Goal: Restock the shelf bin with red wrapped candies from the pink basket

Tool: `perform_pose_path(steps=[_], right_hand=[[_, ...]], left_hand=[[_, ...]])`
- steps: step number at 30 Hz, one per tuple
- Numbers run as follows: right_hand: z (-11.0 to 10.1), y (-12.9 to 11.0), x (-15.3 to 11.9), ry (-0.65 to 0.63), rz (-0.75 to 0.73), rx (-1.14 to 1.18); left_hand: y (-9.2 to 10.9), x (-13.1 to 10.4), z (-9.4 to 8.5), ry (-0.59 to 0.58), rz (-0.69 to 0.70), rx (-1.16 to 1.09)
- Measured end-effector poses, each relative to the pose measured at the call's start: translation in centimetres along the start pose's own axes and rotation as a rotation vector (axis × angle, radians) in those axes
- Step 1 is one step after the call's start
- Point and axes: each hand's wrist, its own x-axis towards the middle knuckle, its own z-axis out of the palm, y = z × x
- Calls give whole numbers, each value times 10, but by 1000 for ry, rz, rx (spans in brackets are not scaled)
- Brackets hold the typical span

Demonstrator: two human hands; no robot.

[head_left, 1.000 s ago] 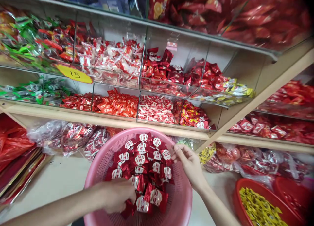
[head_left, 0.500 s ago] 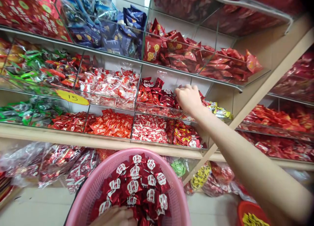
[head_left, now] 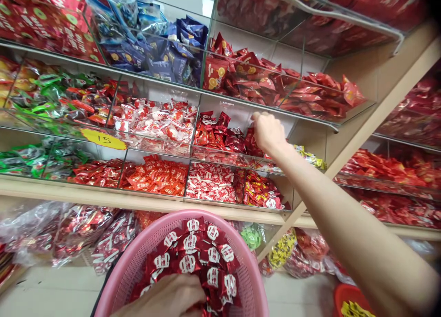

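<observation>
Left hand [head_left: 174, 291]: dipped in basket [head_left: 257, 266], couldn't tell grip
Right hand [head_left: 270, 131]: curled above basket by red sweets [head_left: 251, 144], couldn't tell pinch

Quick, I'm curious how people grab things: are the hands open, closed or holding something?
Left hand: on red packets in the basket; grip hidden.
Right hand: curled, at the shelf; hold unclear.
</observation>
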Motion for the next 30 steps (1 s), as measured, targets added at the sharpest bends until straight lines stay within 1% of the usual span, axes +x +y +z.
perform_pose_path(steps=[2, 3, 5, 7, 8, 10, 11, 12, 13, 14, 15, 16, 17, 18, 19, 20, 21, 22, 23, 24, 25, 26, 28, 30], right_hand=[[-13, 5, -18, 145, -40, 99], [-17, 6, -30, 199, -80, 148], [-21, 2, -64, 284, -176, 279], [-16, -7, -106, 304, -260, 425], [-11, -13, -128, 287, -290, 487], [4, -23, -170, 207, -346, 590], [12, -28, -189, 152, -385, 638], [21, -31, -207, 106, -419, 696], [30, -33, -222, 65, -484, 754], [38, -34, -234, 42, -536, 806], [45, -35, -245, 56, -565, 853], [51, -36, -253, 96, -553, 896], [56, -38, -260, 144, -481, 944], [59, -40, -264, 178, -352, 1009], [60, -44, -267, 169, -194, 1091], [61, -48, -267, 104, -37, 1183], [60, -52, -267, -6, 102, 1282], [58, -57, -265, -140, 212, 1378], [57, -61, -263, -259, 290, 1466], [55, -65, -260, -357, 340, 1540], [54, -68, -258, -427, 370, 1602], [53, -71, -257, -470, 390, 1652], [54, -75, -256, -515, 408, 1714], [56, -76, -258, -518, 428, 1734]], left_hand=[[7, 13, -9, 47, -82, -125], [10, 20, -14, 65, -111, -235], [15, 33, -26, 125, -132, -559], [18, 44, -37, 170, -133, -941], [19, 48, -42, 160, -133, -1104], [20, 53, -49, 73, -143, -1316], [21, 55, -50, 25, -163, -1358], [21, 55, -50, 5, -186, -1368], [21, 54, -49, 18, -204, -1357], [21, 53, -46, 57, -215, -1333], [21, 52, -44, 118, -216, -1303], [21, 51, -40, 190, -209, -1274], [21, 50, -37, 263, -196, -1247], [20, 49, -35, 330, -184, -1227], [20, 49, -33, 388, -176, -1209], [20, 49, -31, 440, -164, -1191], [19, 49, -30, 480, -152, -1167], [19, 50, -29, 504, -142, -1138], [18, 51, -28, 518, -137, -1107], [18, 52, -27, 528, -137, -1078], [18, 52, -26, 538, -140, -1052], [17, 53, -24, 548, -147, -1033], [16, 53, -22, 565, -162, -1026], [14, 52, -21, 567, -166, -1045]])
